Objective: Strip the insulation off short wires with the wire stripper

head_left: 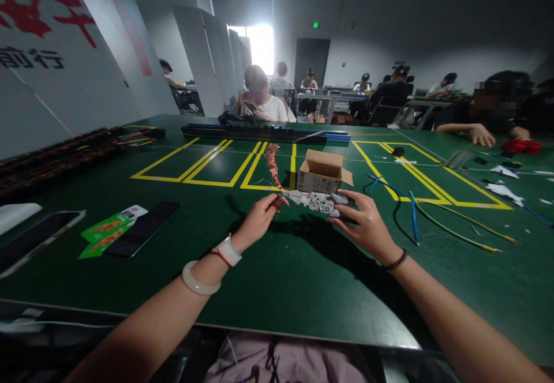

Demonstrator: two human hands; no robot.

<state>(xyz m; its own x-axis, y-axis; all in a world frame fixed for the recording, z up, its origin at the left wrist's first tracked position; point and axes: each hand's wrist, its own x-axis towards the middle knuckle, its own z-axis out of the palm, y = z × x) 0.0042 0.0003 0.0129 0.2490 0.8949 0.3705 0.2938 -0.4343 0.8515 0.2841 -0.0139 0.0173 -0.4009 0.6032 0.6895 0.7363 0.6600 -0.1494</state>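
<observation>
My left hand is closed in a pinch on the lower end of a bundle of bare copper wire strands that stands up from my fingers. My right hand grips the handles of a silver wire-stripping tool, whose jaws point left at the base of the copper strands. Both hands hover a little above the green table. An open cardboard box sits just behind the tool.
Blue and green-yellow cables lie to the right. A dark phone on a green card lies at left, with another phone nearer the edge. Long black strips lie across the far table. Several people sit beyond.
</observation>
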